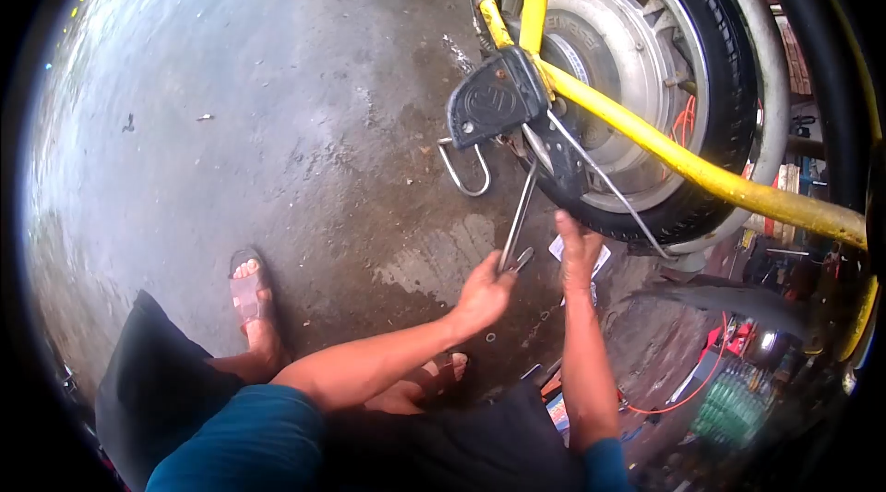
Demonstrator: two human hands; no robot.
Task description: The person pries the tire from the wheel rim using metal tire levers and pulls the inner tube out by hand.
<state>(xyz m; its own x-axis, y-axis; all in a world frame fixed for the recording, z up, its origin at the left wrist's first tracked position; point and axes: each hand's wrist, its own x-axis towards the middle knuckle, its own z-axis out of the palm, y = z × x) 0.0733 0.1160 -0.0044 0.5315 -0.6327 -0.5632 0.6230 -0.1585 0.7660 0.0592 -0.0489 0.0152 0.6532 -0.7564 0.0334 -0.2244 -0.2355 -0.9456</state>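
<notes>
Metal rod — slanting toward wheel

Single head-cam view, fwd. & down over wearer's forearms to floor and wheel, fairly near; detail perh. unreliable toward dark periphery.

No text legible. Raised lettering on wheel hub, 1 o'clock from view centre: too blurred to read. Embossed emblem on black plastic cover, hub's 8 o'clock: characters unresolved.

The tool is smooth, shiny metal
</notes>
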